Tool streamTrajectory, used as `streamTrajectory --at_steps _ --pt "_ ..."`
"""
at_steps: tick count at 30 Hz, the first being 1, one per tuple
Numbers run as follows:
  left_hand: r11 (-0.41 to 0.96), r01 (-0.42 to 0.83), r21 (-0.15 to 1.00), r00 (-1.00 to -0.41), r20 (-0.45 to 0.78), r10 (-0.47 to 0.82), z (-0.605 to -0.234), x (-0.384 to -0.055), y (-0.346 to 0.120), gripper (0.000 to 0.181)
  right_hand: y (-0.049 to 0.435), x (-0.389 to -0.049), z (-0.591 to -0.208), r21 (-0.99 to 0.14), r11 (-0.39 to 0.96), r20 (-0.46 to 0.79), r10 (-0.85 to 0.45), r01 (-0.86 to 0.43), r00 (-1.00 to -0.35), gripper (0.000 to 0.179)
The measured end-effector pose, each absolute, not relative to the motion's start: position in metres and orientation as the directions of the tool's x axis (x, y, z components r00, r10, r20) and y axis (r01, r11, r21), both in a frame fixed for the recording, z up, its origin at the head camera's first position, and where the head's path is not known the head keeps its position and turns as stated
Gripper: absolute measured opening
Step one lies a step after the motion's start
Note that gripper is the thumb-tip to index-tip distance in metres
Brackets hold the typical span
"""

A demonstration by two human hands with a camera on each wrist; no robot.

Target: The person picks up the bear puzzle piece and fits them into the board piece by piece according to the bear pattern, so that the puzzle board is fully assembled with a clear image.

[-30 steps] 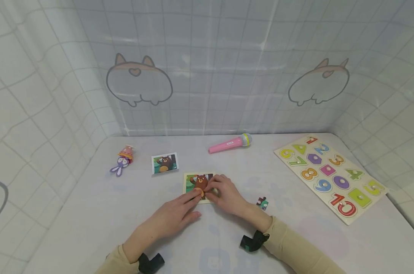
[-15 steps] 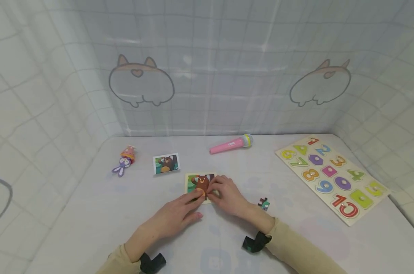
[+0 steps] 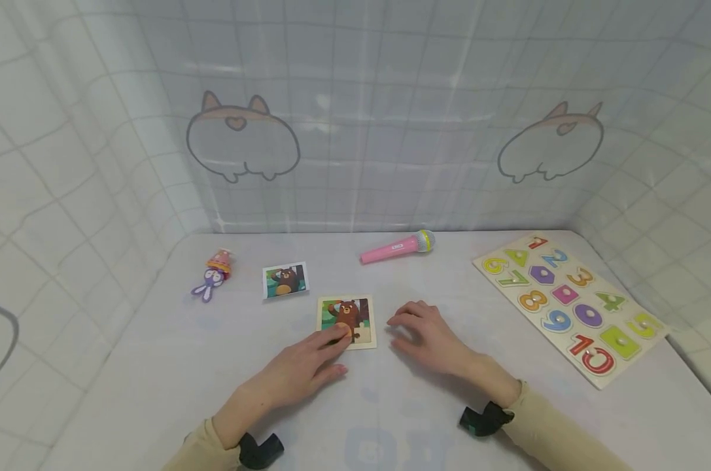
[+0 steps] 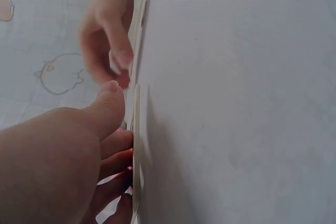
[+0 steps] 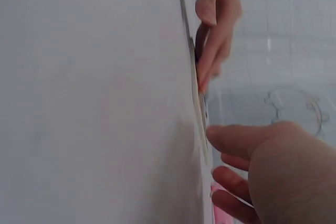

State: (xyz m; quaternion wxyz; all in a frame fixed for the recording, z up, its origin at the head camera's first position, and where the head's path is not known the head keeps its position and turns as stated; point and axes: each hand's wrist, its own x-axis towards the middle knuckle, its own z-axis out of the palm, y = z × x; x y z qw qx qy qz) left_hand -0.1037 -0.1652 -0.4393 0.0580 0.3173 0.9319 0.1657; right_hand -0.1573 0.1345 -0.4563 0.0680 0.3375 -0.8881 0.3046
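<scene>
A small jigsaw puzzle (image 3: 364, 313) with a brown bear picture lies in its pale frame at the middle of the table. Its lower right corner shows a pale bare patch. My left hand (image 3: 299, 369) rests on the puzzle's lower part, fingers extended, fingertips over the bear's belly. To the right of the frame, apart from it, my right hand (image 3: 432, 337) hovers low over the table. Its fingers are loosely bent with nothing between them. The wrist views show the left fingers (image 4: 118, 156) along the thin puzzle edge and the right thumb (image 5: 236, 139) held away from the fingers.
Behind the puzzle lies a bear picture card (image 3: 286, 280). A pink toy microphone (image 3: 396, 248) is at the back, and a purple rabbit toy (image 3: 210, 278) at the left. A wooden number board (image 3: 567, 307) covers the right side. Patterned curtains (image 3: 355, 131) surround the table.
My right hand has left the puzzle and moved right, uncovering its lower right corner. The loose jigsaw piece seen earlier is now hidden behind the right hand or wrist. The left hand stays put.
</scene>
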Motion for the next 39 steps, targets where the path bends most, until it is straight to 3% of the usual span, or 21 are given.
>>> streamTrajectory --at_steps 16,21,39 --pt "0.737 0.577 0.353 -0.788 0.002 0.616 -0.442 -0.105 -0.168 0.053 0.229 -0.158 -0.464 -0.581 0.576 0.305 -0.501 -0.575 -0.81 0.035" --pt "0.737 0.557 0.383 -0.796 -0.008 0.606 -0.44 -0.104 -0.168 0.051 0.236 -0.162 -0.467 -0.569 0.541 0.353 -0.519 -0.619 -0.779 0.035" --pt "0.729 0.573 0.375 -0.792 0.026 0.61 -0.442 -0.105 -0.167 0.051 0.237 -0.161 -0.464 -0.608 0.51 0.249 -0.605 -0.608 -0.756 0.03"
